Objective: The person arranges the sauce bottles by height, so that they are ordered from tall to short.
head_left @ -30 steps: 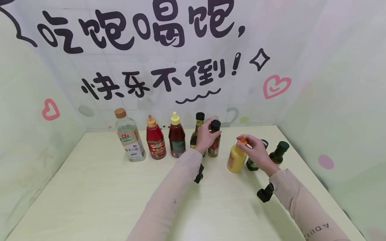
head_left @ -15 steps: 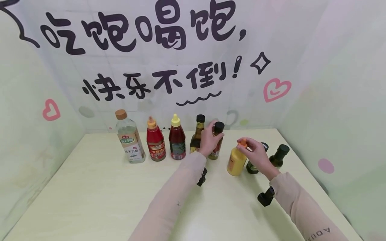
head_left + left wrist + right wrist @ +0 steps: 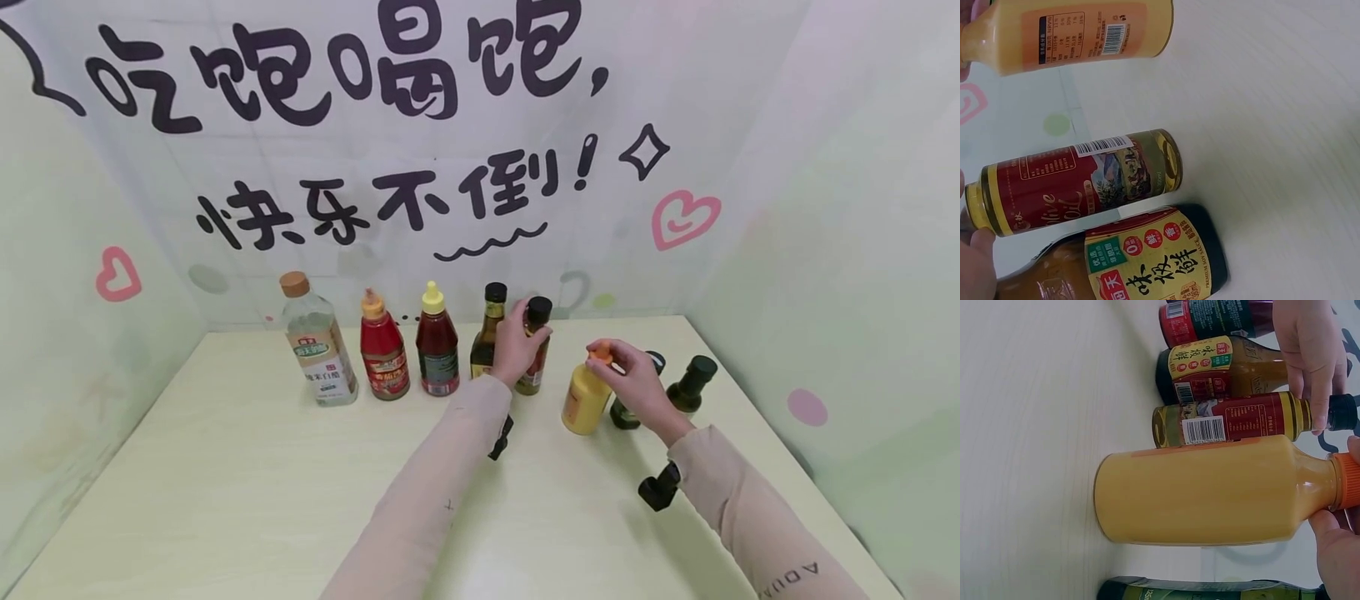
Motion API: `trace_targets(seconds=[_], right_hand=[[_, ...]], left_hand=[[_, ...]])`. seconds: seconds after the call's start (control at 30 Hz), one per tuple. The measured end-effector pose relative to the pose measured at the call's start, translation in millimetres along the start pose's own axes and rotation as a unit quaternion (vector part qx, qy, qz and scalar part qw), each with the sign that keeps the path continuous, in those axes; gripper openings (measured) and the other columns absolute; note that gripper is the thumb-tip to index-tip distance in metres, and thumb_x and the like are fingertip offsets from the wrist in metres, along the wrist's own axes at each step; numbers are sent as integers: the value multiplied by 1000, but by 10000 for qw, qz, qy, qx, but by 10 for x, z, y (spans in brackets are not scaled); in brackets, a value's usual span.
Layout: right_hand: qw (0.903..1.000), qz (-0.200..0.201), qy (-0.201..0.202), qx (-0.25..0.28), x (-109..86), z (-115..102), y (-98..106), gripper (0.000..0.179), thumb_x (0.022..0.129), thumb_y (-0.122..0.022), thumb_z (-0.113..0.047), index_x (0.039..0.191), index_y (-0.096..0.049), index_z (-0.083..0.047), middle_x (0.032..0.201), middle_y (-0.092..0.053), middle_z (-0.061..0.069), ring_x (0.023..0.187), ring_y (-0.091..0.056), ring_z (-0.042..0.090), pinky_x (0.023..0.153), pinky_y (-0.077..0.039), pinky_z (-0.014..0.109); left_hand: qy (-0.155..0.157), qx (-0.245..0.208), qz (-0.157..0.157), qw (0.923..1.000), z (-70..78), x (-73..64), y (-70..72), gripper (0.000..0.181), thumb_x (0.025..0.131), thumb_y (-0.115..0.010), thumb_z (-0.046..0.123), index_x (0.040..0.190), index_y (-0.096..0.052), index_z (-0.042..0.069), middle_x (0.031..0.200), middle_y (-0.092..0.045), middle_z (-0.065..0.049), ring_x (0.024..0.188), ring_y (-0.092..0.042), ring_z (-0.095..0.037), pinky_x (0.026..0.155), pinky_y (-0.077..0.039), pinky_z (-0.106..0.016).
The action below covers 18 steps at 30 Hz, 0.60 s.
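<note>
In the head view my left hand (image 3: 517, 346) grips the neck of an olive oil bottle (image 3: 1085, 181), just below its black cap. The bottle has a red label and a base on or very near the table. A brown soy sauce bottle (image 3: 1154, 259) stands close on its left, partly behind my hand. My right hand (image 3: 647, 390) pinches the orange cap (image 3: 1349, 481) of a yellow squeeze bottle (image 3: 1204, 494), thumb and fingers about the cap and neck. That bottle is a little nearer to me than the olive oil, with a gap between them.
A clear white vinegar bottle (image 3: 322, 358), a red ketchup bottle (image 3: 386, 354) and a dark red bottle with a yellow tip (image 3: 437, 350) stand in the row to the left. Two dark green bottles, one with a tall neck (image 3: 692, 383), stand beyond my right hand. A printed backdrop closes the rear.
Since a second ago my left hand and the top of the olive oil bottle have shifted slightly right, away from the soy sauce bottle. The right hand and yellow squeeze bottle look the same.
</note>
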State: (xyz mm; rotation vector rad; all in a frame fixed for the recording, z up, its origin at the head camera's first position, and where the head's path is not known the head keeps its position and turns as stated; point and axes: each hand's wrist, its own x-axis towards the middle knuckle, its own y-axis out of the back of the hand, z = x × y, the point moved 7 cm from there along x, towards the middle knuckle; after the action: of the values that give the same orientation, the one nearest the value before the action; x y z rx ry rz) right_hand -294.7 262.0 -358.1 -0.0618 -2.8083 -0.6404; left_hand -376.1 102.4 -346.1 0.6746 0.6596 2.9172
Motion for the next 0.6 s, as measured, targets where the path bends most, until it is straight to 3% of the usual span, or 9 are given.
trace_targets(seconds=[0.1, 0.33, 0.6], right_hand=[[10000, 49, 28, 16, 4, -5, -4, 35, 84, -61, -20, 110, -53, 2, 112, -54, 15, 101, -50, 22, 82, -43, 17], [9999, 36, -24, -97, -2, -6, -29, 31, 84, -61, -13, 111, -53, 1, 115, -52, 17, 106, -48, 25, 85, -42, 22], [9997, -127, -199, 8, -4, -9, -12, 36, 84, -61, -19, 112, -52, 1, 116, -51, 16, 106, -47, 23, 89, -41, 28]], left_hand=[[-1, -51, -4, 10000, -2, 1, 6, 51, 79, -67, 14, 125, -48, 8, 109, -60, -10, 95, -56, -17, 82, -45, -27], [-75, -160, 1, 9998, -1, -18, 32, 50, 77, -69, 13, 123, -50, 8, 102, -61, -9, 85, -55, -16, 75, -45, -26], [-59, -213, -41, 9997, -6, -8, 25, 51, 77, -69, 14, 124, -50, 8, 104, -61, -9, 86, -55, -15, 72, -44, -23]])
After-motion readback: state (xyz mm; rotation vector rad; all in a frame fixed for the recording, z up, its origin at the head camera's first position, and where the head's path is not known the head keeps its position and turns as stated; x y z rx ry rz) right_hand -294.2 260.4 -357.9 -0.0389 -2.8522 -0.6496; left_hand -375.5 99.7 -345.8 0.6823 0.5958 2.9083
